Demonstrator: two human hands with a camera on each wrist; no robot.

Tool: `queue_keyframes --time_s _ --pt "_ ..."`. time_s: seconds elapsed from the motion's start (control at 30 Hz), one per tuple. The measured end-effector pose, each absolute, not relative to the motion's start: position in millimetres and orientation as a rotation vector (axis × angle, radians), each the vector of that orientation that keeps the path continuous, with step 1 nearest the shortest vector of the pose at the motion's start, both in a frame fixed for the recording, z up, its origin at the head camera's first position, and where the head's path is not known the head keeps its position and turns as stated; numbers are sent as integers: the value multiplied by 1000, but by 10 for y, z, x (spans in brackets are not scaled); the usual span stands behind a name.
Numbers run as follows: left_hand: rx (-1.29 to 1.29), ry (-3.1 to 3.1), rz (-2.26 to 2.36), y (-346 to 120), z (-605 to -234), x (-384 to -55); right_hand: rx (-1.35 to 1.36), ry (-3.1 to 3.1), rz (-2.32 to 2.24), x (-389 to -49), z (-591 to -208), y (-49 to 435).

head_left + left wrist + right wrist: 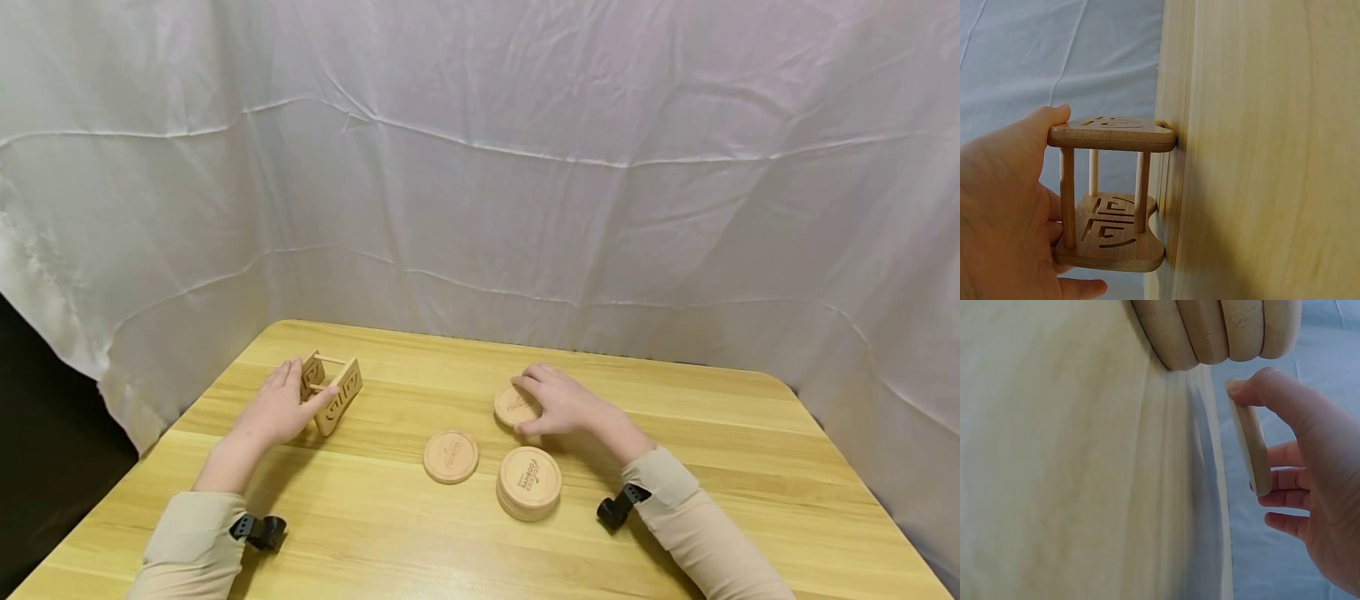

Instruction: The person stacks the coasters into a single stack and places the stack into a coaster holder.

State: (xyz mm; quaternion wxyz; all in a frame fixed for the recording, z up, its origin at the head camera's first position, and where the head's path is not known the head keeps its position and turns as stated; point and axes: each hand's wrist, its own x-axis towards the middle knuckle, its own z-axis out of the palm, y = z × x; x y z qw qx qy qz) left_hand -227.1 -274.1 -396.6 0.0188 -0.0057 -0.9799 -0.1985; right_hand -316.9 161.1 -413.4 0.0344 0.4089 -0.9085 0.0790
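Observation:
My left hand (272, 408) grips a small bamboo coaster rack (347, 390) at the left of the table. In the left wrist view the rack (1112, 135) shows two panels with cut-out patterns joined by round rods, the thumb on one panel and fingers at the other. My right hand (568, 406) pinches a round bamboo coaster (513, 407) by its edges. In the right wrist view that coaster (1251, 445) is raised off the tabletop. Nearer me stands a stack of coasters (529, 482) with printed lettering on top. Another coaster (451, 457) lies flat left of the stack.
The light wooden table (390, 542) has rounded far corners. A pale hanging cloth (480, 217) encloses its back and sides. Small black cameras sit on both wrists, the left camera (262, 532) and the right camera (617, 510), close over the tabletop.

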Motion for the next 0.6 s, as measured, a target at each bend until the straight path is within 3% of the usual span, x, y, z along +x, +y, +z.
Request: queue_keyframes --time_s 0.6 --pt "-18 -3040 -609 -2727 -3949 -2260 1269 -2649 310 -3093 -4019 1725"
